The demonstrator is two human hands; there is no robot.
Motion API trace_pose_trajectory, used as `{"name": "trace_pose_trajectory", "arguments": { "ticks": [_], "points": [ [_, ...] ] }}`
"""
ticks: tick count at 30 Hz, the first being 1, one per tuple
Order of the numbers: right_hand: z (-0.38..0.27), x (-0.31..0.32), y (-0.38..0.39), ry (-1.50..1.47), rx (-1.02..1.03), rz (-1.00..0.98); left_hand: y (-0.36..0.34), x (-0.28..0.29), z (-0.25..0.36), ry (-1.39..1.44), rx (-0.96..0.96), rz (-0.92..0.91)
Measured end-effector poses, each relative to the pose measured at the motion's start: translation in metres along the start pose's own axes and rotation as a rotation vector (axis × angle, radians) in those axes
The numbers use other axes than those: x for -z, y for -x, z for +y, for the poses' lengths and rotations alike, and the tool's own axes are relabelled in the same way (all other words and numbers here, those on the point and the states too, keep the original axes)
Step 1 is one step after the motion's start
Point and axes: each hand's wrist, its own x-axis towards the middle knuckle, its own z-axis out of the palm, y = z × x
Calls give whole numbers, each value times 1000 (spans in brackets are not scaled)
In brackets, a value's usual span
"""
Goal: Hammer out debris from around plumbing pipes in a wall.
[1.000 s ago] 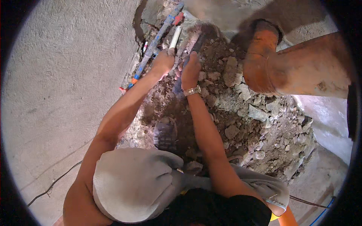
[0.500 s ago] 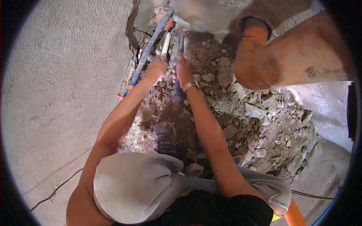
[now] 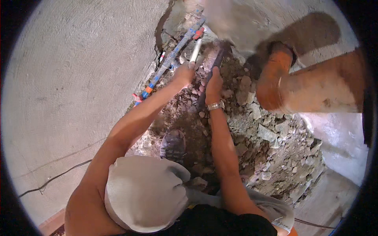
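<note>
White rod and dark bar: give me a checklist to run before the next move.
1. Left hand gripping the white rod: ok, closed around its near end.
2. Right hand gripping the dark bar: ok, fingers wrapped around it.
3. Gloves on: not ok, both hands are bare.
4. Rod not touching the blue-grey pipe: cannot tell, depth is unclear.
5. Ground free of loose rubble: not ok, broken chunks lie right of the bar.

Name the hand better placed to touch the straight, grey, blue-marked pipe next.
Left, probably: the left hand is nearer the straight, grey, blue-marked pipe, though its grip is closed around a white, cylindrical rod. The right hand is farther across, its grip around a long, dark bar.
</note>
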Motion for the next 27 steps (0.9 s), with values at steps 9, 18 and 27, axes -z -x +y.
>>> {"name": "trace_pose_trajectory", "arguments": {
  "ticks": [9, 18, 27],
  "points": [
    [-48, -81, 64, -97, -20, -194, -56, 9, -142, 288, -307, 207],
    [6, 2, 14, 237, 239, 38, -1, -7, -9, 564, 219, -161],
    [-10, -12, 16, 514, -15, -30, -16, -10, -45, 27, -299, 25]
  ]
}}
